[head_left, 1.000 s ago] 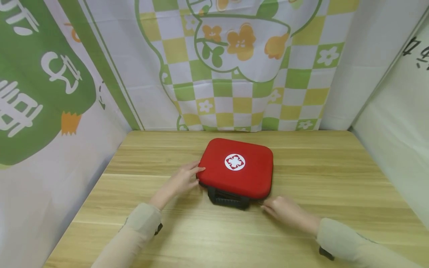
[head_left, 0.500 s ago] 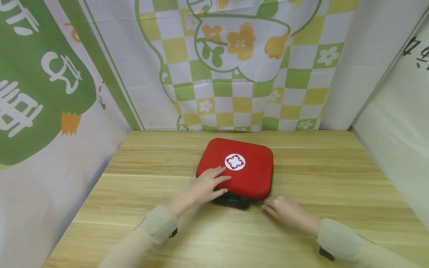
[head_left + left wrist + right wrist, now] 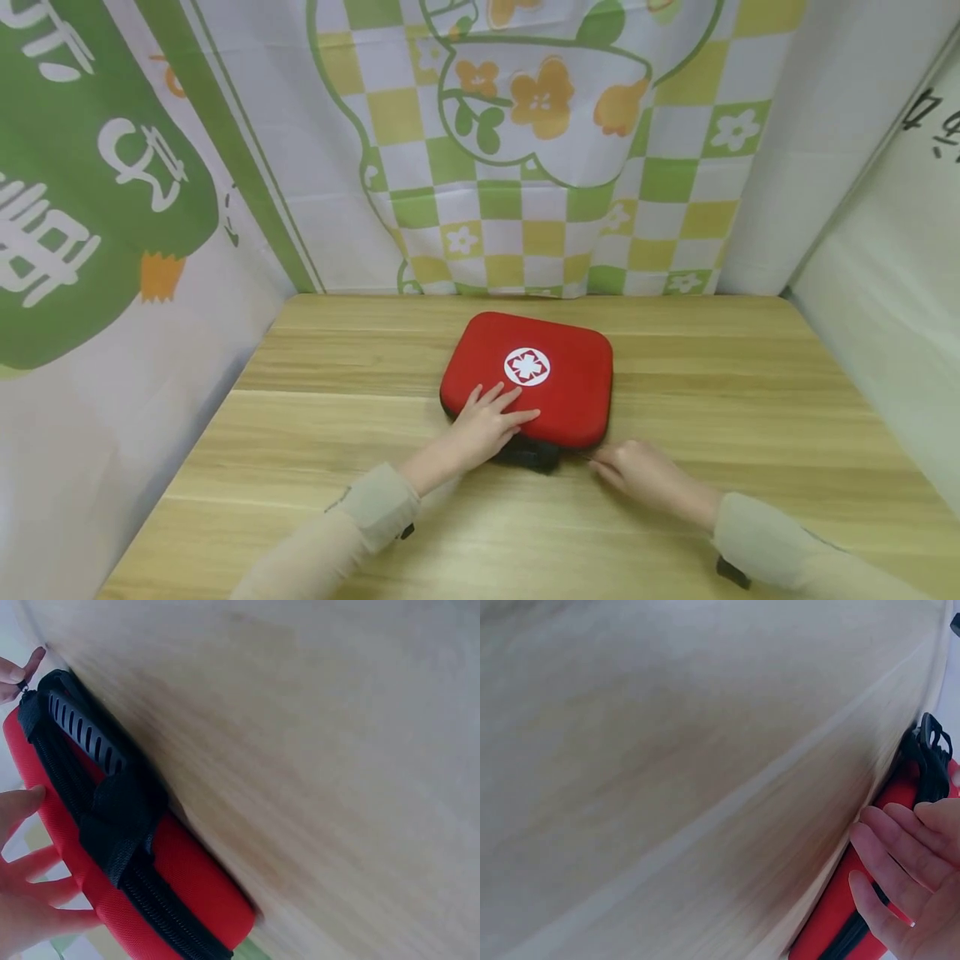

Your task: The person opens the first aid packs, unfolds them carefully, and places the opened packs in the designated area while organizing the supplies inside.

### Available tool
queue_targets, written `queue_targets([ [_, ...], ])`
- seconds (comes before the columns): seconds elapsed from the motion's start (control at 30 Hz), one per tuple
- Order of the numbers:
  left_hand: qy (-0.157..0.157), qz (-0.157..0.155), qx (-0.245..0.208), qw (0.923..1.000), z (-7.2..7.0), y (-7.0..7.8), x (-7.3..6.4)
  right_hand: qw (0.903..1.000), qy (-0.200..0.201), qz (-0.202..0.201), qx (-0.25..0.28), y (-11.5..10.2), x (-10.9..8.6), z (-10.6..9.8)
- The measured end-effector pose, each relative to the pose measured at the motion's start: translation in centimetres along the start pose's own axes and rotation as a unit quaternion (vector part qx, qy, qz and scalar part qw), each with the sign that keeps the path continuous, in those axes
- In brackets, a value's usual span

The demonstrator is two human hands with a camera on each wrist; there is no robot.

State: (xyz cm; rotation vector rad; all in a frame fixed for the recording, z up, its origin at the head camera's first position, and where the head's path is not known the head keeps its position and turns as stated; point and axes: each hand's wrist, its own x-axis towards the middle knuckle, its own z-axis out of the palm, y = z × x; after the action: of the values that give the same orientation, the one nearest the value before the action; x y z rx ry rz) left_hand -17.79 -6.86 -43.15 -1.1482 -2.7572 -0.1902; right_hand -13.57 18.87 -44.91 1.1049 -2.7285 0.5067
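A red hard-shell first aid case [image 3: 573, 396] with a white emblem lies flat on the table. My left hand [image 3: 480, 429] rests on the front left of its lid with fingers spread. Beneath that hand, the black carry handle [image 3: 532, 456] is partly hidden; the left wrist view shows the slotted handle and the closed black zipper [image 3: 169, 919] along the side. At the case's front right corner, my right hand [image 3: 637, 473] pinches the zipper pull [image 3: 22, 686] between thumb and index finger. Its other fingers are loosely bent in the right wrist view.
The wooden table [image 3: 360, 350] extends around the case on all sides. A patterned curtain [image 3: 540, 242] hangs behind the far edge, with printed cloth walls [image 3: 900, 275] at left and right.
My left hand has moved from the case's left side rightward onto the front of its lid. My right hand stays at the front right corner. The case has not visibly moved.
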Motion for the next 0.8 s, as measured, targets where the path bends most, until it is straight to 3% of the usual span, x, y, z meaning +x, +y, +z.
queue_targets([
  [0.4,0.017,-0.007,0.006,0.9998,0.4,0.2,-0.1,0.9995,-0.006,0.028,0.016,1.5,-0.8,-0.7],
  [0.67,0.005,-0.012,0.000,0.9999,0.3,0.2,-0.1,0.9989,-0.003,0.045,0.015,2.5,-1.1,-1.1],
  [0.8,0.005,-0.012,0.001,0.9999,0.2,0.2,0.0,0.9972,0.010,0.073,0.004,3.7,-0.8,-1.3],
])
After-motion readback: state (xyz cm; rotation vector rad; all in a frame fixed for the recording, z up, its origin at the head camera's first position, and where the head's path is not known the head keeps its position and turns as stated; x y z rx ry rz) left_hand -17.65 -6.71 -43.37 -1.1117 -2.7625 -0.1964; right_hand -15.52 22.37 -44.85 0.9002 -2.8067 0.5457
